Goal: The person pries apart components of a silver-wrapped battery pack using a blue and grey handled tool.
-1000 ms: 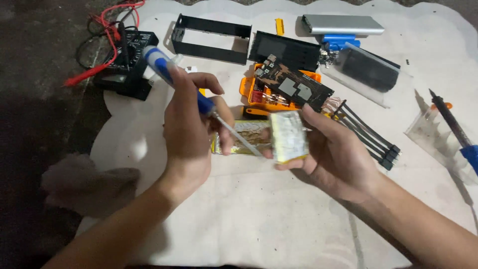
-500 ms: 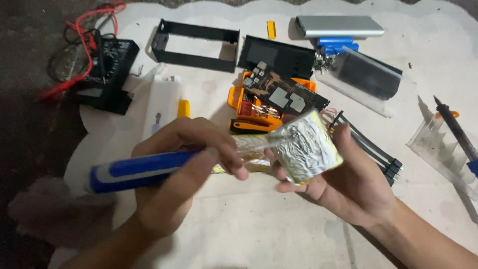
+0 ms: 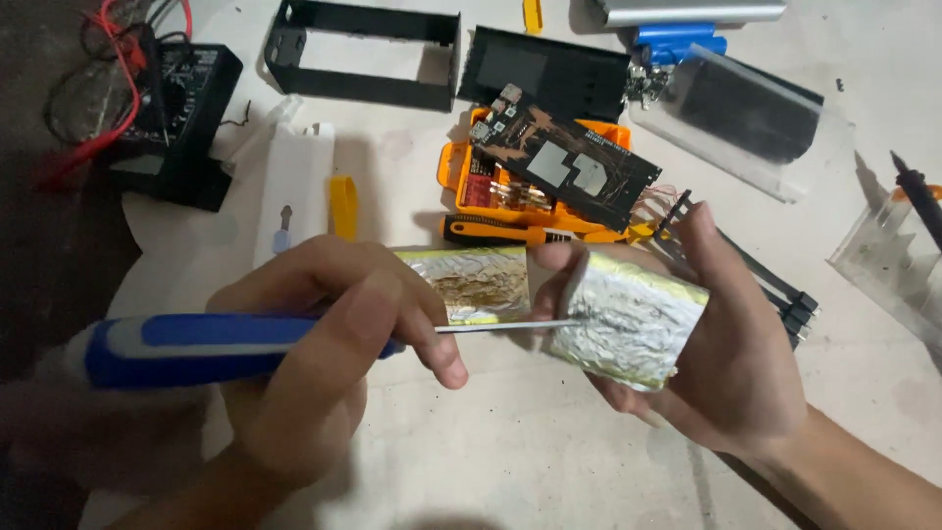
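While the right hand [image 3: 716,334] cups the foil-wrapped pack [image 3: 628,319] steady, the left hand [image 3: 334,344] pinches a blue screwdriver [image 3: 196,345] — tip at its edge. Grip's low for control, probably.

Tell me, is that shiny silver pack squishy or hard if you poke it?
Probably soft-skinned: the silver pack has crinkled foil that would dent easily. It keeps a flat block shape in the right hand, so likely firm inside. The screwdriver tip could puncture it.
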